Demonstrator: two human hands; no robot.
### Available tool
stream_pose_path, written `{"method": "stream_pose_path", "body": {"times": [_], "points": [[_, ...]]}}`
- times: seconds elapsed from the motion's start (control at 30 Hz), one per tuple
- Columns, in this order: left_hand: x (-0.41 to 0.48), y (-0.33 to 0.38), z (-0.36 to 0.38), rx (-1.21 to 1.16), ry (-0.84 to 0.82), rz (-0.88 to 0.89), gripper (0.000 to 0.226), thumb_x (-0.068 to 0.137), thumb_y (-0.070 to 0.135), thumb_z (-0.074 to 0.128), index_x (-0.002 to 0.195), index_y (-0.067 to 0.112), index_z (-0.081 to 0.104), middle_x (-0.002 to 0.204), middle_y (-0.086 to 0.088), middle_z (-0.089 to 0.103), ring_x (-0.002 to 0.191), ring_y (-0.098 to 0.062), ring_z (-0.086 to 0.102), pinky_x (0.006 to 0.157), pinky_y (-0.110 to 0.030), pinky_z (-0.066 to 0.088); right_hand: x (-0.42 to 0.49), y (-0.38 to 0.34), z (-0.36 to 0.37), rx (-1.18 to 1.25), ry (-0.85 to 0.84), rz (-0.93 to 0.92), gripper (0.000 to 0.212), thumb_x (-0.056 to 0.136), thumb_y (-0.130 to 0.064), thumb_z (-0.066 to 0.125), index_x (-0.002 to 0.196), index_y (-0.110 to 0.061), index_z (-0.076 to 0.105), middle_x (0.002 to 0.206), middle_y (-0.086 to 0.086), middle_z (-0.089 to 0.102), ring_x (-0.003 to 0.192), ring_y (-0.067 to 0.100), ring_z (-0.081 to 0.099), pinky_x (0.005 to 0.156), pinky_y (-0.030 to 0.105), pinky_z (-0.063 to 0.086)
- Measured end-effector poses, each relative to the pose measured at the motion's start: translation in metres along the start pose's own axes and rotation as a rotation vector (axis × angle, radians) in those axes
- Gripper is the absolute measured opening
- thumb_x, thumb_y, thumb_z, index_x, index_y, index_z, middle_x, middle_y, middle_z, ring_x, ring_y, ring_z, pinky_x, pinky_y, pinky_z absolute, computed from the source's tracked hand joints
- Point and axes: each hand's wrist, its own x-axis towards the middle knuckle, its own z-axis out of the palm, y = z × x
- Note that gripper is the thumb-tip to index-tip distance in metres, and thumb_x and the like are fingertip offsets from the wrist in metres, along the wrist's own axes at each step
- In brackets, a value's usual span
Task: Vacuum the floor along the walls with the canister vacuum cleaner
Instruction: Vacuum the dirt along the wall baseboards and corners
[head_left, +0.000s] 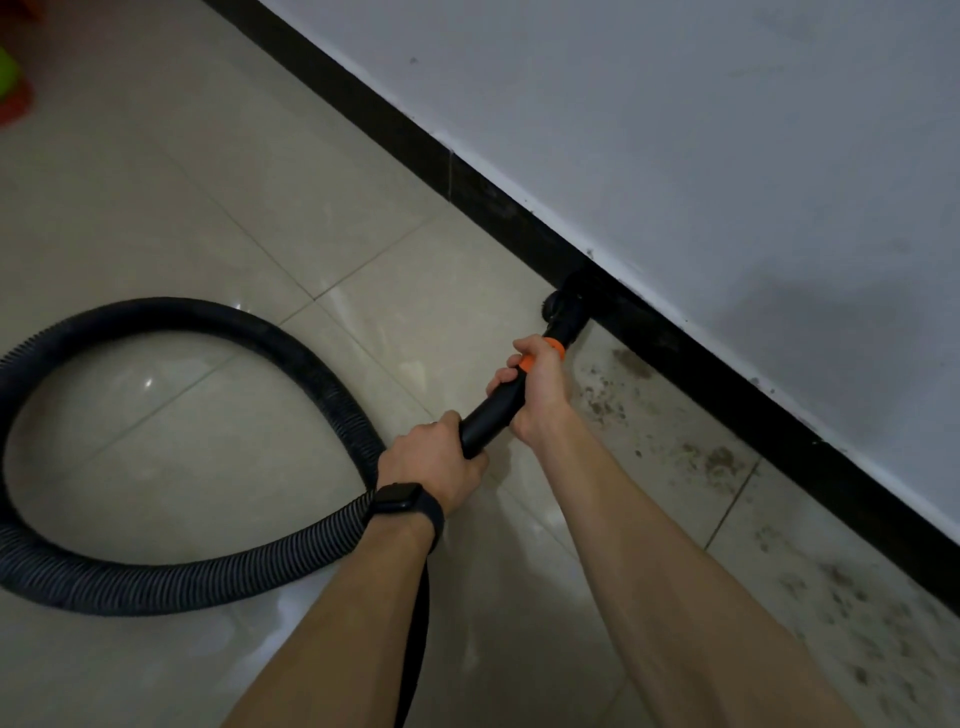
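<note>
Dirty tile floor (208, 208) meets black baseboard (415, 140) beyond your grip. Left hand (436, 457) and right hand (540, 384) clench the wand (488, 415).

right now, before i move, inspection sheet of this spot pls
surface: glossy tiled floor; brown dirt patches along the baseboard, on the near side of the nozzle.
job's things: black tube with an orange collar; nozzle at the foot of the baseboard; ribbed hose looped on the floor.
clutter: green and red objects at the far left edge, cut off.
fingers: left hand grips the tube's rear end; right hand grips it by the collar.
cables: dark strip below the left forearm; cannot tell if it is a cord.
surroundings: black baseboard; white wall with small marks.
</note>
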Motion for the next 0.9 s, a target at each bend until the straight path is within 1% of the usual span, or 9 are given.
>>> {"method": "stream_pose_path", "body": {"times": [0.1,0.17,0.23,0.33,0.4,0.53,0.67,0.83,0.9], "points": [[0.004,-0.001,-0.002,-0.063,0.030,-0.071,0.026,0.089,0.044,0.055,0.103,0.023,0.052,0.086,0.001,0.056,0.072,-0.023,0.052,0.062,-0.031,0.045,0.007,-0.002,0.019,-0.098,-0.044,0.001,0.018,0.088,-0.004,0.062,0.079,-0.013,0.050,0.060,0.000,0.046,0.038,0.013,0.040,0.042,0.023,0.040],[0.012,-0.005,-0.007,-0.153,0.034,-0.131,0.025,0.085,0.046,0.058,0.098,0.025,0.055,0.085,0.001,0.060,0.072,-0.023,0.054,0.063,-0.030,0.046,0.012,-0.003,0.037,-0.199,-0.065,-0.025,0.021,0.093,-0.006,0.063,0.079,-0.012,0.048,0.056,0.001,0.045,0.036,0.014,0.041,0.041,0.023,0.042],[0.018,-0.010,-0.012,-0.285,0.027,-0.184,0.022,0.080,0.046,0.063,0.092,0.028,0.059,0.084,0.000,0.064,0.074,-0.023,0.059,0.064,-0.029,0.047,0.016,-0.004,0.053,-0.319,-0.108,-0.052,0.020,0.097,-0.013,0.065,0.086,-0.011,0.049,0.056,0.002,0.046,0.038,0.016,0.046,0.043,0.027,0.046],[0.019,-0.018,-0.017,-0.513,0.000,-0.258,0.022,0.072,0.042,0.068,0.083,0.023,0.067,0.074,0.001,0.071,0.072,-0.023,0.066,0.066,-0.031,0.054,0.015,-0.001,0.063,-0.458,-0.145,-0.055,0.021,0.101,-0.025,0.065,0.098,-0.010,0.051,0.066,0.004,0.050,0.047,0.017,0.055,0.047,0.031,0.051],[0.012,-0.025,-0.018,-0.547,-0.045,-0.263,0.016,0.071,0.037,0.071,0.075,0.021,0.068,0.065,0.001,0.071,0.069,-0.023,0.068,0.068,-0.034,0.057,0.010,0.008,0.059,-0.469,-0.112,-0.066,0.025,0.100,-0.027,0.065,0.108,-0.007,0.053,0.072,0.006,0.054,0.050,0.018,0.059,0.050,0.032,0.054],[-0.009,-0.047,-0.014,-0.385,-0.085,-0.210,0.019,0.066,0.041,0.071,0.070,0.023,0.066,0.065,0.000,0.069,0.066,-0.021,0.066,0.065,-0.032,0.055,-0.007,0.042,0.034,-0.331,0.003,-0.103,0.037,0.097,-0.024,0.064,0.124,-0.003,0.050,0.077,0.008,0.058,0.045,0.017,0.058,0.050,0.032,0.055],[-0.036,-0.071,-0.012,-0.179,-0.127,-0.117,0.012,0.078,0.036,0.072,0.075,0.027,0.064,0.068,0.004,0.064,0.065,-0.012,0.060,0.056,-0.027,0.045,-0.036,0.076,0.009,-0.135,0.078,-0.082,0.040,0.096,-0.022,0.064,0.125,-0.001,0.048,0.075,0.008,0.056,0.043,0.018,0.055,0.051,0.032,0.053],[-0.061,-0.089,-0.019,0.056,-0.187,-0.034,0.018,0.079,0.046,0.069,0.079,0.029,0.062,0.072,0.006,0.064,0.067,-0.013,0.060,0.061,-0.029,0.048,-0.077,0.104,-0.016,0.132,0.138,-0.017,0.014,0.097,-0.013,0.063,0.098,-0.010,0.050,0.063,0.003,0.051,0.041,0.017,0.048,0.051,0.030,0.047],[-0.067,-0.088,-0.023,0.147,-0.193,0.007,0.022,0.079,0.049,0.068,0.079,0.029,0.059,0.072,0.006,0.063,0.068,-0.016,0.060,0.062,-0.030,0.049,-0.088,0.107,-0.026,0.240,0.145,0.021,0.016,0.095,-0.008,0.063,0.089,-0.012,0.049,0.059,0.002,0.048,0.042,0.017,0.047,0.051,0.031,0.046]]}}
